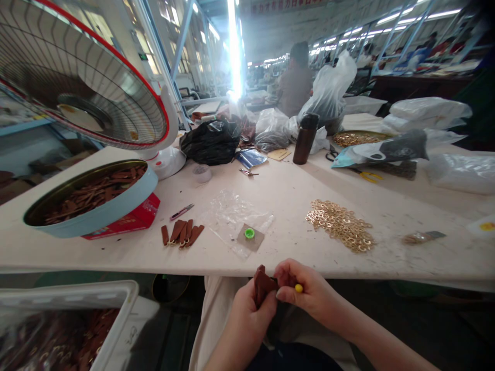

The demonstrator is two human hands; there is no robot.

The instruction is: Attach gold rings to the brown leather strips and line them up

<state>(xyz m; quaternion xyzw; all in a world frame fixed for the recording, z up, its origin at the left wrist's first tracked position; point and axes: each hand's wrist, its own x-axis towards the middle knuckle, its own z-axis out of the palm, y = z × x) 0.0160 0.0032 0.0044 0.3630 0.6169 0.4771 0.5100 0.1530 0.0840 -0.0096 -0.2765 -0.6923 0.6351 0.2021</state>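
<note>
Cream worktable (286,193), red-rimmed fan (96,82), gold rings (342,224), bright factory hall behind.

On my cream counter (286,190), the round tray (150,180) at ten o'clock is pale blue, and the rings (342,224) at two o'clock are gold.

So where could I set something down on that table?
Bare: between the bottle and the gold rings, and between the clear film and those rings. Crowded: the table's far side, with bags; the left, with fan and tray.
</note>
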